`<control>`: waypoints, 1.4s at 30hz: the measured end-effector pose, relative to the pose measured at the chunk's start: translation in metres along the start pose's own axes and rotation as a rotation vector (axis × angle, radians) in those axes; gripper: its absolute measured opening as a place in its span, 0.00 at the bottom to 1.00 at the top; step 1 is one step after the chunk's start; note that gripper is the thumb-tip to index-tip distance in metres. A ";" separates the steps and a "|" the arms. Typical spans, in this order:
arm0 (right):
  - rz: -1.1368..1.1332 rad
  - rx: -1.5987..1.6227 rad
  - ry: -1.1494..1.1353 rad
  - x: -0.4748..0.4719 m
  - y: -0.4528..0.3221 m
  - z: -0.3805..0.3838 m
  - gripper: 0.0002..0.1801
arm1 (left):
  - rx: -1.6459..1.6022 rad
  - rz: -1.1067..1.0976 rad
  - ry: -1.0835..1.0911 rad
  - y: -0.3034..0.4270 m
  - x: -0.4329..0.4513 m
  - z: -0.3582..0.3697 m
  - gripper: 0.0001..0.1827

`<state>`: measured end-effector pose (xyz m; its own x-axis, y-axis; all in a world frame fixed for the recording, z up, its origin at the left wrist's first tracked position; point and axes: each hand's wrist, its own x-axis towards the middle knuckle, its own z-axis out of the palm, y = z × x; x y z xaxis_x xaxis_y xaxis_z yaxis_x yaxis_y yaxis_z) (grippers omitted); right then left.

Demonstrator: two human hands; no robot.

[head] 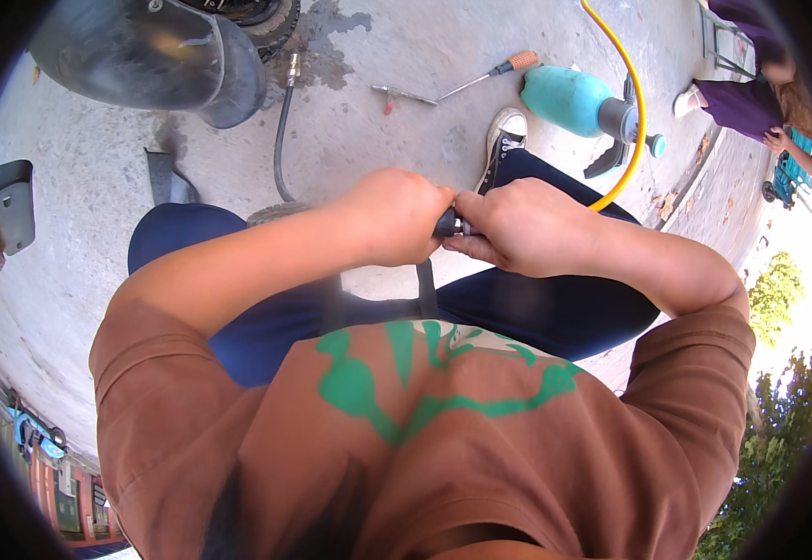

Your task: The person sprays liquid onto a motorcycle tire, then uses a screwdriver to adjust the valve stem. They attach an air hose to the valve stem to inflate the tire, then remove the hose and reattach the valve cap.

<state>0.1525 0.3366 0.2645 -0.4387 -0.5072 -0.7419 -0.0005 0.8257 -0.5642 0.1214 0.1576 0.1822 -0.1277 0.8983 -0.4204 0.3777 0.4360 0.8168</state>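
My hands meet in front of my lap over a hose fitting (459, 225) with a black part and a metal collar. My left hand (399, 217) is closed around the black end, and most of what it holds is hidden. On the metal side, my right hand (533, 227) pinches the collar between thumb and fingers. A yellow hose (635, 91) passes behind my right forearm; its join with the fitting is out of sight. Beyond my left hand, a black rubber hose (281, 140) with a metal end lies on the concrete, its near end hidden by my arm.
A teal pump sprayer (563, 101) lies beside my shoe (504, 143). Near it are an orange-handled screwdriver (514, 63) and a metal T-shaped tool (406, 94). A dark vehicle fender (147, 56) and a grey plastic part (10, 203) are leftward. Another person (742, 108) is at right.
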 end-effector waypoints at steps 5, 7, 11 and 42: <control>-0.131 0.221 -0.020 0.003 0.016 0.001 0.21 | -0.066 -0.074 -0.038 -0.001 -0.004 -0.002 0.17; -0.096 0.179 -0.033 0.002 0.014 0.005 0.21 | -0.065 -0.117 -0.114 0.006 -0.003 -0.010 0.15; -0.031 0.015 -0.091 0.000 0.003 -0.008 0.21 | -0.117 -0.157 -0.125 0.009 -0.003 -0.013 0.13; -0.154 0.284 -0.081 0.035 -0.006 -0.009 0.21 | -0.191 -0.120 -0.179 -0.015 -0.027 -0.021 0.14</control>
<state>0.1286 0.3164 0.2450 -0.3804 -0.6477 -0.6602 0.1945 0.6418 -0.7418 0.0997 0.1284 0.1901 0.0095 0.8230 -0.5680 0.1877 0.5565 0.8094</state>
